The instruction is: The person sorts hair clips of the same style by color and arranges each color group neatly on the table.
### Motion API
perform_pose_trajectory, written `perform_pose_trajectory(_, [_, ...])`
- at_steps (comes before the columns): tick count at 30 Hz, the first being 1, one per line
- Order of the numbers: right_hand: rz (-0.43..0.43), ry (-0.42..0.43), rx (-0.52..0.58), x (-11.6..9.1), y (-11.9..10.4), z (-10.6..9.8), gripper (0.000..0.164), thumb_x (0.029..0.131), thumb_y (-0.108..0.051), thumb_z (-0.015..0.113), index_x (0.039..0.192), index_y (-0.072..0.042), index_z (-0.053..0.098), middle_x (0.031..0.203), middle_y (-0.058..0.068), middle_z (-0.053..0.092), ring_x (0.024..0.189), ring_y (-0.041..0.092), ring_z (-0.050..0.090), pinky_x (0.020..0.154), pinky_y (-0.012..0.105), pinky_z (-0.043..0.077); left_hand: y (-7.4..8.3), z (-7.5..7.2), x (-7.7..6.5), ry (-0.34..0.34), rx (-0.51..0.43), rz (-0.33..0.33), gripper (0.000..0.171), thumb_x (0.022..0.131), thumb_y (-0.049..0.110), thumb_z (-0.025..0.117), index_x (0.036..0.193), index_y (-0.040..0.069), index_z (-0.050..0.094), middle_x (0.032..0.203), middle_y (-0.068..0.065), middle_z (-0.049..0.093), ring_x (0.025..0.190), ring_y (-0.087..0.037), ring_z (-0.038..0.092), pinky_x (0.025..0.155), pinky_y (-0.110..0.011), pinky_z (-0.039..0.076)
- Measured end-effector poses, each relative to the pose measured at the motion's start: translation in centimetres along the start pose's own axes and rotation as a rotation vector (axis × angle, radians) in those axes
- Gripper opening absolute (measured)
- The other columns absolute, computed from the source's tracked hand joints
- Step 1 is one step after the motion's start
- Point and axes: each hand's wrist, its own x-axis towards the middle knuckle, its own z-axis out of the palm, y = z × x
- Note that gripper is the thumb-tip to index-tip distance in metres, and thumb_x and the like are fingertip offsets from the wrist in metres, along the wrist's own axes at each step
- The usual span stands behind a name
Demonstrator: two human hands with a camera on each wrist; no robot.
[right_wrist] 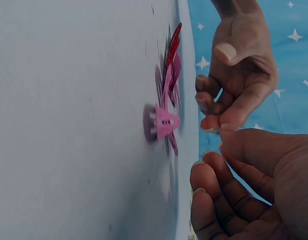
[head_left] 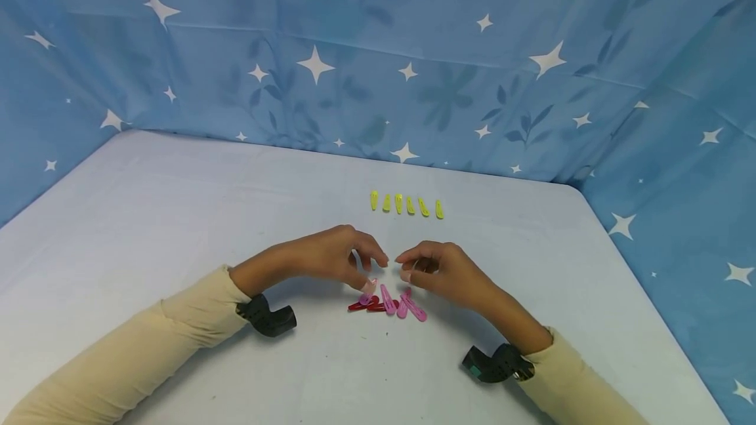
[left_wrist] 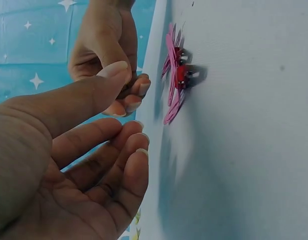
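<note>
A small pile of pink hair clips (head_left: 388,300) and red hair clips (head_left: 357,307) lies on the white cloth, some crossing over others. My left hand (head_left: 336,254) hovers just above the pile's left side, thumb apart from loosely bent fingers, with nothing seen between them. Facing it, my right hand (head_left: 451,274) hangs over the right side, its fingers bent and no clip visible in it. In the left wrist view the clips (left_wrist: 171,75) sit beyond both hands. The right wrist view shows a pink clip end (right_wrist: 166,122) standing out from the pile.
Farther back, several yellow hair clips (head_left: 410,205) stand side by side in a row. The white-covered table (head_left: 177,215) meets a blue curtain (head_left: 354,51) with white stars at the back and sides. Black wrist cameras (head_left: 266,317) sit on both wrists.
</note>
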Motion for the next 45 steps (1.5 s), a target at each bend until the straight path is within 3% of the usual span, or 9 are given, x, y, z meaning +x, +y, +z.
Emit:
perform_pose_trajectory(11, [-0.034, -0.071, 0.037, -0.5, -0.5, 1.5, 0.022, 0.083, -0.007, 0.077, 0.104, -0.006, 0.072, 0.089, -0.002, 0.065, 0.073, 0.015, 0.058, 0.064, 0.026, 0.050, -0.6, 0.6, -0.6, -0.041, -0.067, -0.071, 0.056, 0.078, 0.019, 0.082, 0.129, 0.005, 0.062, 0.108, 0.004, 0.064, 0.082, -0.013, 0.062, 0.075, -0.031, 0.049])
perform_pose_trajectory(18, [-0.041, -0.073, -0.005, -0.5, -0.6, 1.9, 0.024, 0.079, -0.011, 0.082, 0.101, -0.008, 0.072, 0.087, -0.003, 0.063, 0.072, 0.013, 0.054, 0.060, 0.025, 0.047, -0.9, 1.0, -0.5, -0.033, -0.020, -0.088, 0.058, 0.078, 0.021, 0.083, 0.130, 0.007, 0.062, 0.112, 0.004, 0.059, 0.075, -0.013, 0.059, 0.070, -0.029, 0.048])
perform_pose_trajectory(29, [-0.095, -0.111, -0.088, -0.3, -0.8, 1.9, 0.033, 0.079, -0.008, 0.081, 0.111, -0.010, 0.071, 0.092, -0.004, 0.060, 0.076, 0.012, 0.054, 0.065, 0.024, 0.049, -0.8, 1.4, -0.2, -0.025, 0.112, -0.056, 0.045, 0.079, 0.017, 0.082, 0.122, 0.019, 0.070, 0.100, 0.003, 0.055, 0.067, -0.011, 0.054, 0.063, -0.026, 0.045])
perform_pose_trajectory(34, [-0.094, -0.118, -0.104, -0.2, -1.2, 2.1, 0.033, 0.079, -0.005, 0.079, 0.111, -0.008, 0.071, 0.092, -0.002, 0.058, 0.071, 0.011, 0.053, 0.063, 0.024, 0.048, -0.8, 1.3, -0.2, -0.022, 0.097, -0.047, 0.036, 0.080, 0.016, 0.081, 0.115, 0.015, 0.073, 0.095, 0.002, 0.056, 0.069, -0.012, 0.055, 0.062, -0.027, 0.046])
perform_pose_trajectory(38, [-0.092, -0.104, -0.119, -0.1, -1.2, 2.2, 0.030, 0.079, -0.002, 0.078, 0.106, -0.011, 0.071, 0.091, -0.003, 0.058, 0.070, 0.011, 0.051, 0.061, 0.024, 0.047, -1.0, 1.1, -0.2, -0.006, 0.075, 0.001, 0.023, 0.083, 0.010, 0.078, 0.106, 0.014, 0.075, 0.092, 0.003, 0.058, 0.071, -0.011, 0.055, 0.063, -0.026, 0.046])
perform_pose_trajectory(42, [-0.080, -0.092, -0.104, -0.1, -1.4, 2.2, 0.027, 0.080, -0.002, 0.077, 0.104, -0.013, 0.070, 0.093, -0.003, 0.060, 0.072, 0.013, 0.052, 0.061, 0.024, 0.047, -1.5, 1.1, -0.2, 0.016, 0.054, 0.047, 0.015, 0.087, 0.004, 0.070, 0.098, 0.012, 0.075, 0.089, 0.006, 0.062, 0.074, -0.010, 0.057, 0.068, -0.026, 0.049])
perform_pose_trajectory(45, [-0.062, -0.087, -0.077, 0.0, -1.5, 2.2, 0.026, 0.081, -0.003, 0.076, 0.104, -0.014, 0.070, 0.094, -0.005, 0.061, 0.075, 0.015, 0.054, 0.062, 0.025, 0.048, -1.8, 1.1, -0.1, 0.020, 0.016, 0.038, 0.011, 0.090, 0.006, 0.068, 0.097, 0.013, 0.074, 0.086, 0.008, 0.066, 0.076, -0.009, 0.059, 0.073, -0.027, 0.051])
